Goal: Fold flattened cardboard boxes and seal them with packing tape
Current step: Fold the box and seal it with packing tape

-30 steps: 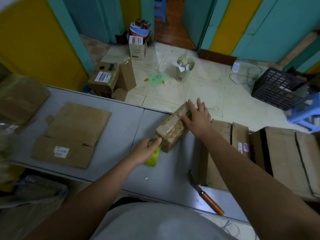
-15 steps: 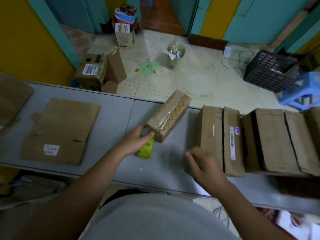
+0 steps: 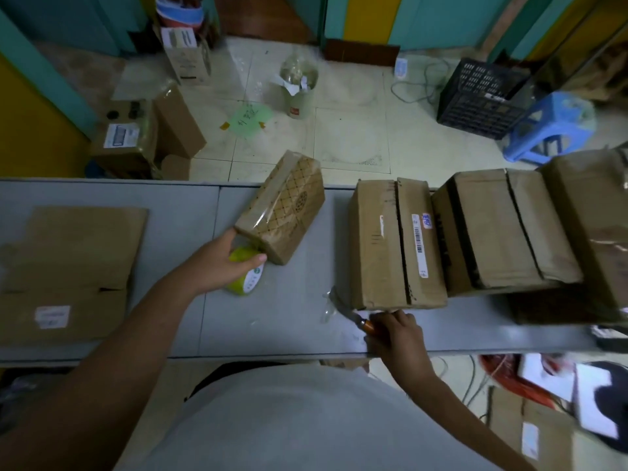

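Orange knife handle [image 3: 368, 326] hides under right hand [image 3: 398, 335]; left hand [image 3: 221, 263] half-covers tape [image 3: 247, 284].

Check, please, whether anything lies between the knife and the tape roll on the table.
Nothing visible does: only bare table separates the knife, at the right hand, from the tape roll in the left hand.

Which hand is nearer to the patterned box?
Left. The left hand holds the tape roll at the near end of the patterned box; the right hand is apart, gripping the knife near the front edge of the table.
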Available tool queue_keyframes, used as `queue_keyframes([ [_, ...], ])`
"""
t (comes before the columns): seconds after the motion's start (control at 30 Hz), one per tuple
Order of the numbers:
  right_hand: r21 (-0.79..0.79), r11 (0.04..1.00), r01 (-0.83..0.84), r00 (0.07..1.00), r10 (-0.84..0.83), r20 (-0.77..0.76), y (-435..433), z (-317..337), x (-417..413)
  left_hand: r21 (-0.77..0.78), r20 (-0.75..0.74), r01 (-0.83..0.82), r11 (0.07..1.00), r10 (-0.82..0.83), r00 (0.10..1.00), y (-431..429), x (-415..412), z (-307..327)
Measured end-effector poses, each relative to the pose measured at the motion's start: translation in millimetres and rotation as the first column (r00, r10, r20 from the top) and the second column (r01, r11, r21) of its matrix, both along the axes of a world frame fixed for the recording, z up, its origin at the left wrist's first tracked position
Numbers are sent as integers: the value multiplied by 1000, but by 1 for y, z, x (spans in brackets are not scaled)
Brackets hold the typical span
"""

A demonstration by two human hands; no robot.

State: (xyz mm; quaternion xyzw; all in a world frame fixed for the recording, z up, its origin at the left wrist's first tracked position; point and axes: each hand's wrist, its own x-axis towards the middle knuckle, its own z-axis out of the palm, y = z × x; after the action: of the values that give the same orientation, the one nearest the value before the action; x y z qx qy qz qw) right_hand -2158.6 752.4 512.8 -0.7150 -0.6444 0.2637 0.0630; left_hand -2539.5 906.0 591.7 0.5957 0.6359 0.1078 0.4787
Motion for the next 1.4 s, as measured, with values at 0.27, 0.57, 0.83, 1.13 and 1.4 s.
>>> queue_keyframes([
  [0.27,-71,988,-134,928,100,-359,11,56,-35,-27,111,-47,999,49,993,-4,-6,-13],
  [0.57,93,954,-286,856,298,-421,78,124,-97,-105,284,-229,968,250,926,-22,2,-23],
  [0.83,109,895,-432,865,445,-233,108,109,-128,-55,380,-283,957,283,881,-39,9,-18],
  [1.13,90,905,-415,883,425,-199,136,112,-132,1,440,-293,956,262,859,-41,13,6],
  [1.4,22,907,-420,880,413,-236,146,125,-129,-3,333,-126,992,120,935,-34,13,17],
])
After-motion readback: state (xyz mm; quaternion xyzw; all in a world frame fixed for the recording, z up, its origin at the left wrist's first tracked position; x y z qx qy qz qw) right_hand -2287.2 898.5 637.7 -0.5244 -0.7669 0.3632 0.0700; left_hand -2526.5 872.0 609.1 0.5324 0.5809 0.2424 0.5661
